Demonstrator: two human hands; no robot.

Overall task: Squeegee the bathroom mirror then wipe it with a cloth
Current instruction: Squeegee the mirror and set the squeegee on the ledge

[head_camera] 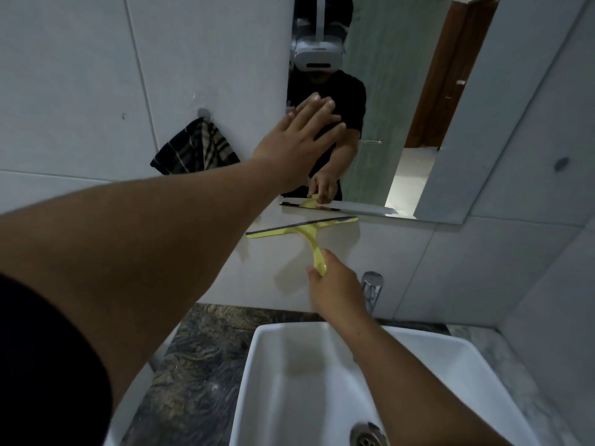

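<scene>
— Head view: where do we have the squeegee (304, 231)?
— Our right hand (335, 286) grips its yellow handle; the blade sits on the wall just below the mirror's (402, 91) bottom edge, above the sink (289, 365).
— Our left hand (297, 143)?
— Spread flat, holding nothing, at the mirror's left edge, near the hanging cloth (196, 148).

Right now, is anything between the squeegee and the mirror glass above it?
Nothing visible blocks it. The squeegee blade sits just below the mirror bottom edge; the left hand is flat by the mirror's left edge.
</scene>
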